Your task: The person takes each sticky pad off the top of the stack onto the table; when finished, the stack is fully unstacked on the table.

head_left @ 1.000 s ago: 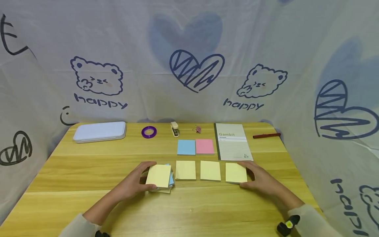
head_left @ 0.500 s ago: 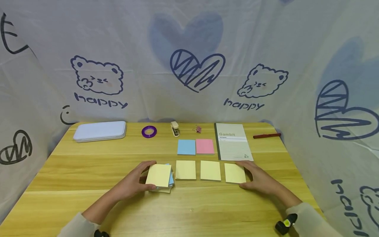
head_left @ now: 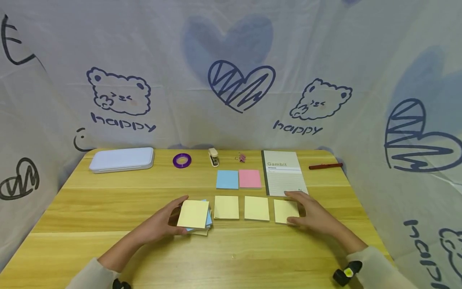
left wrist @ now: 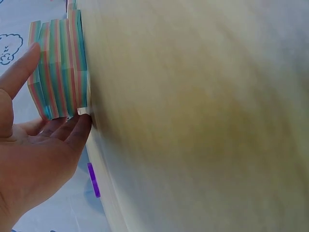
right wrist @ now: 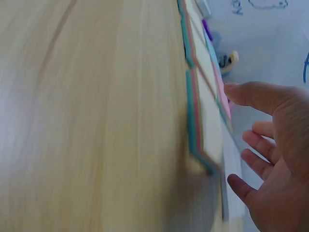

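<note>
A thick stack of sticky notes (head_left: 194, 214) with a yellow top sheet and blue edges lies at the left end of a row on the wooden table (head_left: 108, 208). My left hand (head_left: 167, 220) frames it, thumb on the far side and fingertips on the near side. In the left wrist view the straight fingers (left wrist: 72, 130) touch the striped stack's (left wrist: 58, 67) corner. My right hand (head_left: 308, 212) lies with relaxed fingers against the rightmost yellow pad (head_left: 285, 210). From the right wrist, the spread hand (right wrist: 275, 145) shows beside that pad (right wrist: 210, 125).
Two more yellow pads (head_left: 226, 207) (head_left: 256, 208) fill the row's middle. Behind lie a blue pad (head_left: 227, 179), a pink pad (head_left: 250, 178) and a Gambit notebook (head_left: 284, 172). Along the back: a white case (head_left: 122, 159), purple tape roll (head_left: 182, 160), stapler (head_left: 213, 157), red pen (head_left: 325, 165).
My right hand has slid a little left and away from me, nudging the rightmost yellow pad slightly left. The left hand and its stack have barely shifted.
</note>
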`<state>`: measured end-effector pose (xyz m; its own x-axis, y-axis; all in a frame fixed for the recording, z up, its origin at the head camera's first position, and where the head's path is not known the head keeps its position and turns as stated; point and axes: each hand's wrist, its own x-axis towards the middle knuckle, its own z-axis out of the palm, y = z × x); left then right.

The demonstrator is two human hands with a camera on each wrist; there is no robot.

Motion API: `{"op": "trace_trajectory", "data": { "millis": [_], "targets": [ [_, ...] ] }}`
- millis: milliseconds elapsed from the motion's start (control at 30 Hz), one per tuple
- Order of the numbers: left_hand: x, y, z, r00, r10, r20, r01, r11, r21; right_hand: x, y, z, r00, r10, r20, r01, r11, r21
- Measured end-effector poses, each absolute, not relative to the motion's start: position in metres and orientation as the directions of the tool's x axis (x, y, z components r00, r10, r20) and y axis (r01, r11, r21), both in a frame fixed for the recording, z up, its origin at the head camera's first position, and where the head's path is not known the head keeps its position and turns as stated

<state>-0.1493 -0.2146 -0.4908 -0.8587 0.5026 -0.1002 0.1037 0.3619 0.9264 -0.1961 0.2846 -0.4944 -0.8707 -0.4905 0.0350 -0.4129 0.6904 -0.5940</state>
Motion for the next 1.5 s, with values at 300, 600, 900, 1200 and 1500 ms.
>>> {"op": "trace_trajectory", "data": {
  "millis": [300, 600, 900, 1200, 1500],
  "targets": [
    [-0.149, -0.215, -0.49, -0.855, 0.506, -0.117, 0.085, 0.36, 0.929, -0.195, 0.215, -0.481, -0.815, -0.579, 0.009, -0.435, 0.602, -0.669],
    [-0.15, -0.216, -0.493, -0.847, 0.517, -0.122, 0.075, 0.344, 0.936, -0.193, 0.136, -0.479, -0.733, -0.679, -0.042, -0.469, 0.55, -0.691],
    [-0.151, -0.216, -0.496, -0.84, 0.532, -0.11, 0.083, 0.325, 0.942, -0.185, 0.074, -0.477, -0.705, -0.708, -0.02, -0.503, 0.52, -0.69],
    [-0.151, -0.215, -0.496, -0.839, 0.527, -0.134, 0.066, 0.344, 0.937, -0.175, 0.05, -0.484, -0.742, -0.67, 0.006, -0.524, 0.574, -0.63],
    [-0.149, -0.214, -0.492, -0.843, 0.522, -0.13, 0.076, 0.354, 0.932, -0.174, 0.05, -0.484, -0.751, -0.658, 0.051, -0.544, 0.573, -0.613]
  ]
}}
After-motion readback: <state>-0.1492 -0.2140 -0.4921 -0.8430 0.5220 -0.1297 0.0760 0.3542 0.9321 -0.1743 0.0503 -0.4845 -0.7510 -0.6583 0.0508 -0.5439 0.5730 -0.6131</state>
